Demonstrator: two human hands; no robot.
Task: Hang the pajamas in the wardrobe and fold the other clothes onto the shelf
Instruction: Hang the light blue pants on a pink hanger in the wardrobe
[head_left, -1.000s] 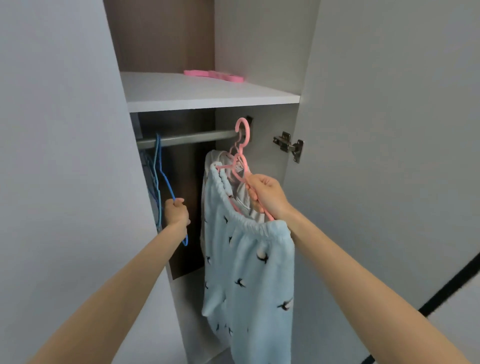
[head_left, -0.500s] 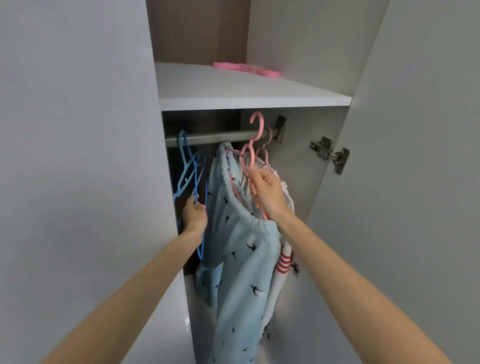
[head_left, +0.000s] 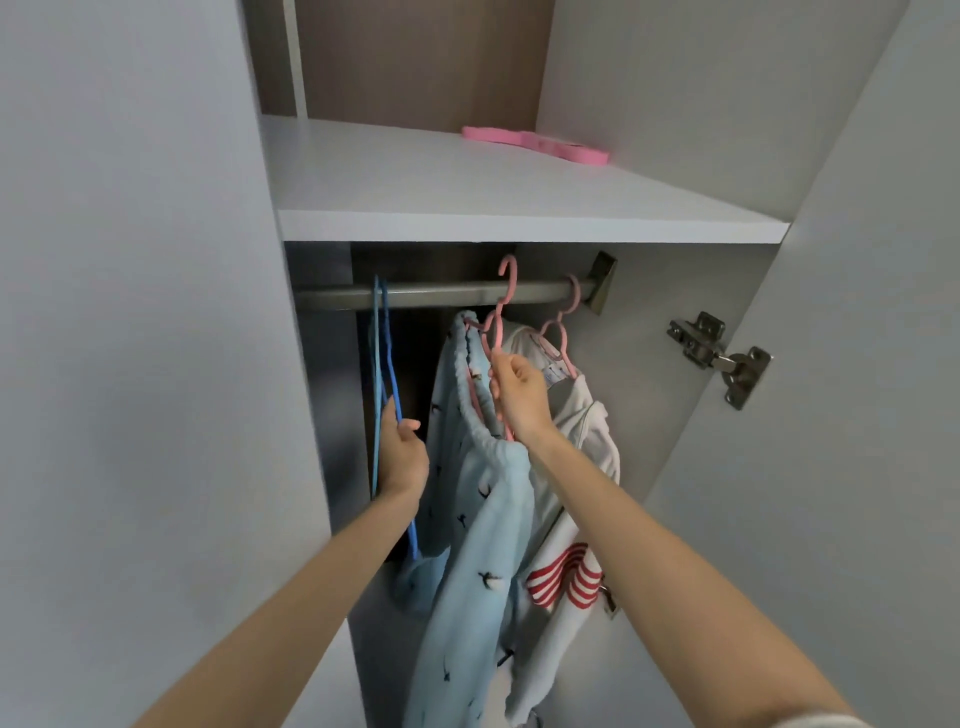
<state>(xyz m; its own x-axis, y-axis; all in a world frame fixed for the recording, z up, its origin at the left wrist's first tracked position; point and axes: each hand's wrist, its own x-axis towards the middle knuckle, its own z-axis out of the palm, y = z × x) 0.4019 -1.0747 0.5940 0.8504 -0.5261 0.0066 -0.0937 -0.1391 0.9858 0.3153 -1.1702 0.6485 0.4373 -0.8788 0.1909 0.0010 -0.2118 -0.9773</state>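
Light blue pajama trousers (head_left: 483, 525) with small dark bird prints hang by their waistband from a pink hanger (head_left: 500, 317). My right hand (head_left: 519, 395) grips that hanger below its hook, whose tip rises in front of the metal rail (head_left: 441, 294) under the shelf. My left hand (head_left: 404, 452) holds the blue hangers (head_left: 382, 374) that hang from the rail at the left. A white garment (head_left: 576, 467) with red stripes hangs on a second pink hanger (head_left: 563, 327) at the rail's right end.
A white shelf (head_left: 467, 197) spans the wardrobe above the rail, with a flat pink object (head_left: 535, 141) at its back right. The open door (head_left: 857, 364) with a metal hinge (head_left: 719, 353) stands to the right. The wardrobe's side panel (head_left: 130, 312) fills the left.
The view has moved closer and tilted up. My right hand has lifted the pink hanger with the trousers up to the rail. My left hand has drawn the blue hangers left along the rail.
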